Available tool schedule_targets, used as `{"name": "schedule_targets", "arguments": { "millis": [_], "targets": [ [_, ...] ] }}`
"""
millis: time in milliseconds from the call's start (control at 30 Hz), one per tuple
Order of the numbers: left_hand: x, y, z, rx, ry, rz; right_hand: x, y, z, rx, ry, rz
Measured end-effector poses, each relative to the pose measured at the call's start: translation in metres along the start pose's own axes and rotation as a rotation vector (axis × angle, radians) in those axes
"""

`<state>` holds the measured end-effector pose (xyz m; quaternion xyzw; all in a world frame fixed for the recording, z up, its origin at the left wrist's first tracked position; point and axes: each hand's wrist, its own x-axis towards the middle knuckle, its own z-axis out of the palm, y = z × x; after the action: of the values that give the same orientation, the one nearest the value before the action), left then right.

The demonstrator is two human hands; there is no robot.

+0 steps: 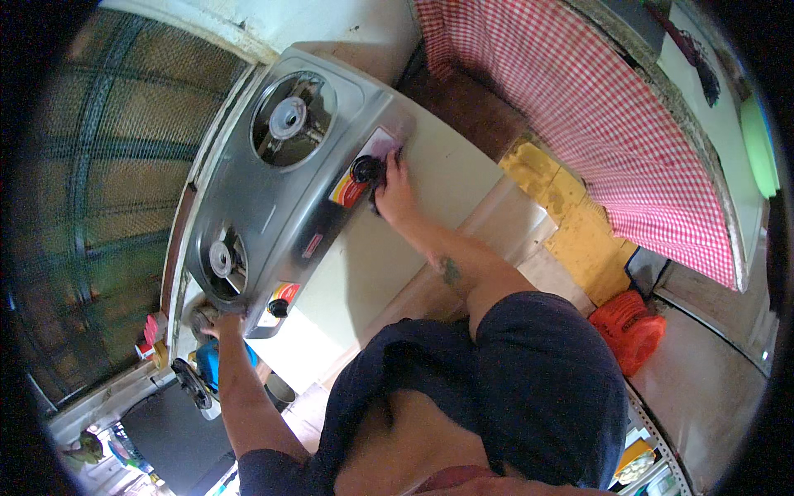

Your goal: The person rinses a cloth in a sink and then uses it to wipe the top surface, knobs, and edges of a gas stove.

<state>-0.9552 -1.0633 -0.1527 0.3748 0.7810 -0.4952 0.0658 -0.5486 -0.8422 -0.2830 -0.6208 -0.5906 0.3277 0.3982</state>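
Note:
A two-burner stainless-steel gas stove [267,186] sits on a pale counter before me, its pan supports off the burner openings. My right hand [395,191] is at its front panel, against the black far control knob [366,168]. A dark, soft-looking item [376,197] shows under its fingers; what it is cannot be made out. My left hand [224,325] reaches to the stove's near left corner, fingers spread beside a round greyish object [202,321]. Whether it grips the edge is unclear. The near knob [278,307] is untouched. Metal burner heads [288,118] show in both openings.
A mesh window [136,167] runs along the back. A black round part [191,385] and a blue object [214,366] are by the left arm. Red gingham curtain [595,118] hangs under the right counter; an orange-red plastic bag [629,332] lies near my right side.

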Motion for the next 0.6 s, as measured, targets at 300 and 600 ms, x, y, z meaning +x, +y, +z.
{"name": "schedule_targets", "arguments": {
  "millis": [300, 600],
  "targets": [
    [-0.067, 0.151, -0.254, -0.446, 0.709, 0.537, 0.033, -0.018, -0.110, 1.336, -1.122, 0.719],
    [-0.058, 0.218, -0.314, -0.297, 0.586, 0.700, 0.176, 0.000, -0.108, 1.017, -0.543, 0.444]
  ]
}}
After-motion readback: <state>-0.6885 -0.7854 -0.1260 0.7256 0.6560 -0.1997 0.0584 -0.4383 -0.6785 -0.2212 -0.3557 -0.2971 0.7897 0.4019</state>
